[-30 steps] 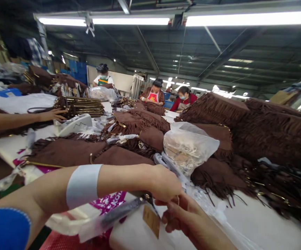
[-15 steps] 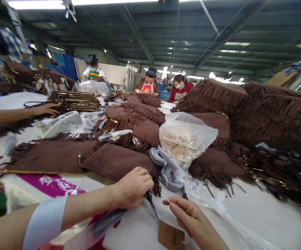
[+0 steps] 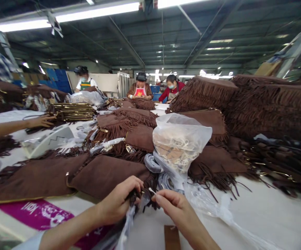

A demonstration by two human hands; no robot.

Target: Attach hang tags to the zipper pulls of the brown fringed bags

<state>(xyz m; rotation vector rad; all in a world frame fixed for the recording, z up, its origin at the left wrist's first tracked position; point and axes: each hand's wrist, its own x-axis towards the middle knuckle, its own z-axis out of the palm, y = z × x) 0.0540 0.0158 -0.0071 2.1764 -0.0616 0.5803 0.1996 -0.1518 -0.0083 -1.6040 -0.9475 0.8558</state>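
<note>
My left hand (image 3: 119,201) grips the dark fringe (image 3: 136,198) at the corner of a brown suede fringed bag (image 3: 106,175) lying on the white table (image 3: 270,215), with clear plastic wrap (image 3: 126,225) hanging below the hand. My right hand (image 3: 172,206) pinches a thin white tag string (image 3: 152,190) close to the left hand's fingers. A brown card tag (image 3: 171,238) hangs under the hands. A clear plastic bag (image 3: 179,139) of pale strings and tags stands just behind the hands.
Piles of brown fringed bags (image 3: 257,104) fill the right and middle of the table. A magenta-printed white bag (image 3: 36,213) lies at the left. Another person's hand (image 3: 40,121) reaches in at the far left beside stacked gold-trimmed items (image 3: 72,111). Three people (image 3: 140,88) work at the far end.
Both hands have come together near the bag's corner. My left hand has taken hold of the fringe, and my right hand has lifted the string up to it. The view has tilted.
</note>
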